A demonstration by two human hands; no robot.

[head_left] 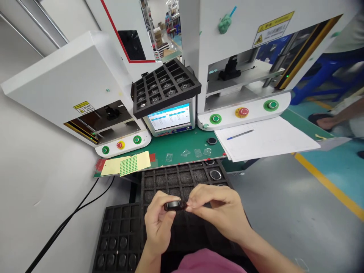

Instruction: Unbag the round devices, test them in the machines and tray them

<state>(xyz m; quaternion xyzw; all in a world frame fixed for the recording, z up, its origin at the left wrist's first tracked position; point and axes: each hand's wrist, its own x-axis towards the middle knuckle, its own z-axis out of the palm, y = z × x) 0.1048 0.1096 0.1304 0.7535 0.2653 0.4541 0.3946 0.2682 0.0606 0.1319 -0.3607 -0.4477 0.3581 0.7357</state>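
Observation:
Between thumb and fingers, my left hand (159, 223) grips a small round black part (174, 205), held edge-on above a black foam tray (159, 182). My right hand (218, 208) pinches at the part's right side, its thumb and index fingertips pressed together there. Whatever lies between those right fingertips is too small to make out. Round parts with shiny rims, one of them a disc (215, 174), sit in the tray's right-hand compartments, beyond my right hand.
A green table (159, 146) bears clear film pieces, a dotted sticker sheet (128, 165), papers (270, 140) with a pen, and a black disc (211, 141). White machines (243, 125) flank a screen (170, 115) under a tilted tray (167, 102). Another tray (112, 212) stands lower left. A person sits at right.

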